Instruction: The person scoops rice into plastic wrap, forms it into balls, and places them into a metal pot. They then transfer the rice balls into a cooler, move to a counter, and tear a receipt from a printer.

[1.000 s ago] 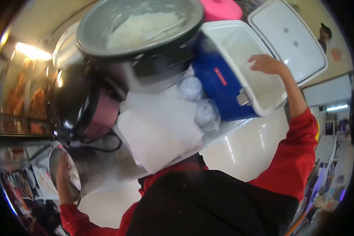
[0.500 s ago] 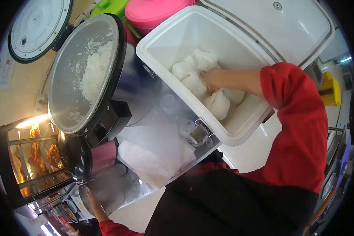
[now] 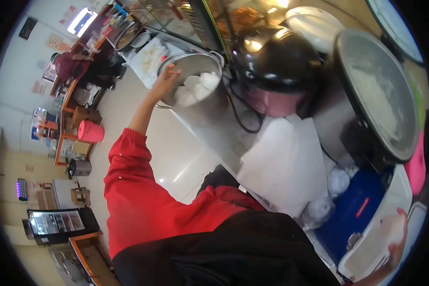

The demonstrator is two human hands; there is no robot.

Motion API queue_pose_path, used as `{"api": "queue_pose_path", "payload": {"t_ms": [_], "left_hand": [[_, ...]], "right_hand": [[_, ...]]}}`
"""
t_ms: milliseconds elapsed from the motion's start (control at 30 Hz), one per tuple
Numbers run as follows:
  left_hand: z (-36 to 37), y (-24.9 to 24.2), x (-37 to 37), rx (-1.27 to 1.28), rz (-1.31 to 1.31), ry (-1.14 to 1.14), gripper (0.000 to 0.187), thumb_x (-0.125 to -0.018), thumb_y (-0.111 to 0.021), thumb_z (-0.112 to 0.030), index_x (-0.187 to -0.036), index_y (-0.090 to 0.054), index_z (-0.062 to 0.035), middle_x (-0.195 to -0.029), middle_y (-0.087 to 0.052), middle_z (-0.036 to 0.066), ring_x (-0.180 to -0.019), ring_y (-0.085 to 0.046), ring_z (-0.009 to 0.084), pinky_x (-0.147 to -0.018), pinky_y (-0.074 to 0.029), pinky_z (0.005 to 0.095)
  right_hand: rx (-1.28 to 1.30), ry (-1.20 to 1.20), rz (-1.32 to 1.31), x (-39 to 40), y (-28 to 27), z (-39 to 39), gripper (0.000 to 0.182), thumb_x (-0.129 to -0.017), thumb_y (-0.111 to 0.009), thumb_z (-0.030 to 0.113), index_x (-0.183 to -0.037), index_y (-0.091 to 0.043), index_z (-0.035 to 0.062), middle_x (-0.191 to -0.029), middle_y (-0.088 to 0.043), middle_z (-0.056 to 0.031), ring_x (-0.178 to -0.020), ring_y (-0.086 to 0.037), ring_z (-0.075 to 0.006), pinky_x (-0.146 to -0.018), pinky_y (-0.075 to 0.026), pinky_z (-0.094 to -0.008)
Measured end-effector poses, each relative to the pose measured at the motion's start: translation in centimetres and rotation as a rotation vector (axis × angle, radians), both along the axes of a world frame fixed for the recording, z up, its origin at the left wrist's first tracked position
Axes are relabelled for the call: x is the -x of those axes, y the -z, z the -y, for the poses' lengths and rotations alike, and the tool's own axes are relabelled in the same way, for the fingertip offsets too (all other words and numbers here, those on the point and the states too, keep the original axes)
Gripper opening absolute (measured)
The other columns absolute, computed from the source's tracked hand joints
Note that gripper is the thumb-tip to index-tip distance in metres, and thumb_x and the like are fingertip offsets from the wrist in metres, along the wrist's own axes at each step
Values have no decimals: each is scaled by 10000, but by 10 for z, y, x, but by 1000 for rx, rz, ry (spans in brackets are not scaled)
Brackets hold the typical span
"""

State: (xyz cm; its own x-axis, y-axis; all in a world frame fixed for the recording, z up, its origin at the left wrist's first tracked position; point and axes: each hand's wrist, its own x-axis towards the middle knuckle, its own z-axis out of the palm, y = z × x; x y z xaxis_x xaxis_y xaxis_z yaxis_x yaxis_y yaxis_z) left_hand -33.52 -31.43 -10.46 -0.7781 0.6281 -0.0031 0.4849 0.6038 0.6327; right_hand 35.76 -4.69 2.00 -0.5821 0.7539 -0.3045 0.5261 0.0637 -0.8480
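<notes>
Far upper left of the frame, a co-worker in a dark red top (image 3: pixel 71 66) stands at a counter, above a pink bin (image 3: pixel 90 131). At upper centre-left, the person's left hand (image 3: pixel 165 83) is at the near rim of a metal pot (image 3: pixel 212 109), its fingers loosely spread with nothing visible between them (whether they touch the rim is hard to tell). Inside the pot sit several rounded white bundles (image 3: pixel 195 89), pressed close together. Right of it stands a black domed appliance (image 3: pixel 274 57), with sheets of white paper (image 3: pixel 286 167) below it at centre. At lower right is a blue-and-white cooler (image 3: pixel 348 219), beneath an open cooker (image 3: pixel 381 90) of what looks like rice. Near the right edge, the right hand (image 3: pixel 398 245) is at the cooler's mouth, fingers curved apart around a pale shape; whether that is a bundle in its hold or the cooler's inner wall cannot be told. The bundles look soft, so a cupped palm and fingers spread beneath each would probably serve better than a pinch at the wrapping, with knuckles kept clear of both rims.
</notes>
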Motion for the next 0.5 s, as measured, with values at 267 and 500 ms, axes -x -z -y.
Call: {"api": "queue_pose_path", "payload": {"t_ms": [267, 500], "left_hand": [[32, -38, 40, -107, 151, 318, 472, -899, -460, -276, -1305, -306, -92, -1194, -464, 118, -1096, -446, 198, -930, -349, 331], [37, -42, 85, -425, 389, 533, 435, -912, -420, -238, -1296, -317, -61, -1204, -466, 115, -1126, -430, 204, -952, -315, 336]], "right_hand": [[98, -138, -203, 289, -36, 93, 785, -586, -675, 428, -1169, -381, -9, -975, -502, -88, -895, -491, -141, -756, -378, -223], [125, -656, -105, 606, 58, 131, 453, -759, -565, 375, -1018, -552, 3, -909, -587, -91, -868, -550, -154, -770, -422, -258]]}}
